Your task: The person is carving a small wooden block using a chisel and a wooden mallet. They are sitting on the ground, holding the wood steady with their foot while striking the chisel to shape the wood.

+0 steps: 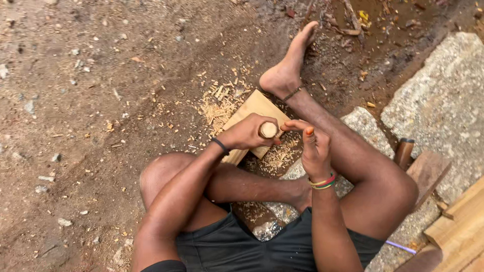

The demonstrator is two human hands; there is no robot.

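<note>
The left hand (248, 132) is closed around a short round wooden piece (268, 130), with its pale cut end turned up toward the camera. The right hand (313, 146) is half open; its fingertips (288, 126) touch the side of this piece and hold nothing of their own. The piece is in the air, above a flat wooden board (254, 108) that lies on the ground between the legs, near the bare foot (288, 65).

I think the main risk is a slip. Only one hand really grips the piece, so it can turn or drop onto the board, or fall into the wood chips (219, 103) and the dirt. The foot and the crossed legs are very near the work, so anything that falls or jumps off can hit them. The stone (443, 100) under the person is uneven, which makes the sitting less steady.

By count: one round piece, one board, two hands, one foot in clear view. One dark band is on the left wrist and a few coloured bands on the right. At the right edge there are some stacked planks (461, 226) and one dark handle (404, 151); I cannot tell of what tool.
</note>
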